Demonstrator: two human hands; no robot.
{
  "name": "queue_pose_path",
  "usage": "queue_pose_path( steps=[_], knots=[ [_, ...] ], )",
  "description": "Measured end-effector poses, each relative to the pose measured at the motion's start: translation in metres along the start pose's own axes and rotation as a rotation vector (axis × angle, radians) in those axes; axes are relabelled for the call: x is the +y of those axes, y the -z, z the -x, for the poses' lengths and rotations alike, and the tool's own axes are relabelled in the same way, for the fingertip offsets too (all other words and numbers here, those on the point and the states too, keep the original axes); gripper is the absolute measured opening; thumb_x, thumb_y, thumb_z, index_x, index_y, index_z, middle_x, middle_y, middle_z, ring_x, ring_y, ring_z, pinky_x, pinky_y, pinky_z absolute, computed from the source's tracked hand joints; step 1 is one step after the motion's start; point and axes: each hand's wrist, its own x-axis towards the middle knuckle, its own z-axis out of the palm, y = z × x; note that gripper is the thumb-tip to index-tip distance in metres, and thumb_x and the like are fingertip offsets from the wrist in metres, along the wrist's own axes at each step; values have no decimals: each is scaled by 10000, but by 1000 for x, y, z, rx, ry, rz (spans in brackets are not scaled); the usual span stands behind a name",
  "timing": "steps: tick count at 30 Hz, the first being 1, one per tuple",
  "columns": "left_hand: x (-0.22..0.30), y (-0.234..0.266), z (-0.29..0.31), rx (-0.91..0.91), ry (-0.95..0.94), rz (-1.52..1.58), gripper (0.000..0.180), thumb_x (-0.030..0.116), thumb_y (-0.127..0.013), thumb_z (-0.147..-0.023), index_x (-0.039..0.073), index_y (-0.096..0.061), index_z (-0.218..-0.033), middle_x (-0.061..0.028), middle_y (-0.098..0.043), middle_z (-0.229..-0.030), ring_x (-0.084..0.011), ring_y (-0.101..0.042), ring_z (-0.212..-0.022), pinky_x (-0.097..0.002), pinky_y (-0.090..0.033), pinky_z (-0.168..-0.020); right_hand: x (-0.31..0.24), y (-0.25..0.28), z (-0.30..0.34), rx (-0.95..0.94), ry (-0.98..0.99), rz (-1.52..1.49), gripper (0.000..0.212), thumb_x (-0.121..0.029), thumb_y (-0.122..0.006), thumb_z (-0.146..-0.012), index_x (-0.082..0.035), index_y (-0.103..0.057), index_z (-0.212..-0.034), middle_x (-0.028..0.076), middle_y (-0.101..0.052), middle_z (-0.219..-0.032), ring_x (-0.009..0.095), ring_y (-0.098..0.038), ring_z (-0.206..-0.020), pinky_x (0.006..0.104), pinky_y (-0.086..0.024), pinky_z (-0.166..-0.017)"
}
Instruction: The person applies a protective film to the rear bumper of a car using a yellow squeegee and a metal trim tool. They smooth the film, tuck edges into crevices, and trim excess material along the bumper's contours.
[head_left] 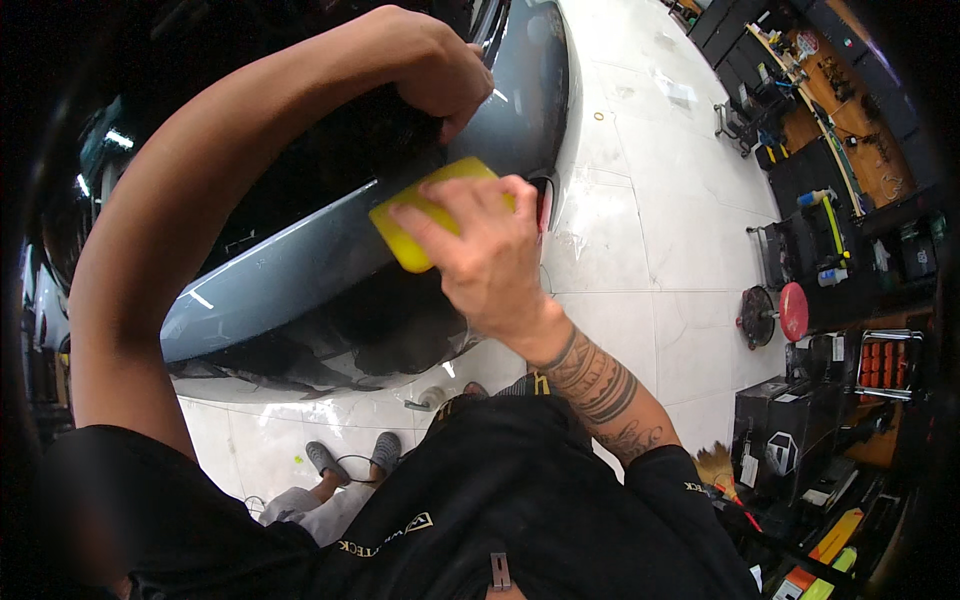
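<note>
My right hand (490, 245) grips a flat yellow squeegee card (412, 240) with rounded corners, fingers spread along its face. The card lies over a glossy grey-blue car body panel (265, 270); I cannot tell whether it touches the surface. Farther off, my left arm arches over the car's dark glass, and my left hand (450, 85) is bent down at the panel's upper edge with its fingers curled. What those fingers hold, if anything, is hidden behind the hand. Below the grey-blue area, the car's lower part (370, 325) looks black and shiny.
Another person's grey shoes (385, 450) stand near the car at lower left, beside a thin dark cable. White tiled floor (640, 220) runs along the right. Beyond it are a red round stool (793, 311), a wooden workbench (840, 90), black cabinets and a broom (716, 466).
</note>
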Motion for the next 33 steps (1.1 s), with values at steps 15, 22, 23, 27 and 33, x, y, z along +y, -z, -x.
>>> queue_pose_path(
  steps=[15,22,23,27,33],
  knots=[
    [0,39,69,482,-57,497,326,66,-545,-838,43,-684,-1132,-176,-580,-1178,-288,-481,-1196,-370,-399,-1021,58,99,50,44,-505,-437,333,0,-558,-899,26,-594,-1230,129,-616,-969,198,-604,-867,279,-477,-785],
    [153,22,178,895,296,1201,762,440,-708,-796,73,-441,-1408,-203,-461,-1405,-347,-567,-1182,-404,-526,-899,27,91,37,27,-688,-1124,463,-280,-484,-992,59,-509,-1306,132,-546,-1105,201,-556,-995,297,-458,-861],
    [181,22,168,814,284,1320,986,531,-783,-720,71,-361,-1484,-232,-377,-1494,-383,-522,-1259,-434,-512,-922,20,83,39,-30,-652,-1219,548,-373,-460,-997,63,-485,-1327,149,-519,-1151,229,-526,-1066,324,-450,-901],
    [270,-6,108,1436,645,1759,832,278,-855,-691,110,-396,-1364,-265,-339,-1401,-356,-385,-1294,-459,-331,-1061,5,61,26,-348,-215,-1487,767,-584,-387,-975,79,-444,-1358,209,-458,-1249,324,-436,-1234,411,-412,-1012],
    [392,-62,143,826,716,2990,733,528,-599,-853,-8,-464,-1334,-153,-530,-1274,-245,-635,-900,-366,-585,-691,94,89,-10,-856,221,-1458,473,-308,-703,-855,32,-645,-1178,168,-650,-1005,301,-636,-872,354,-502,-758]
  ],
)
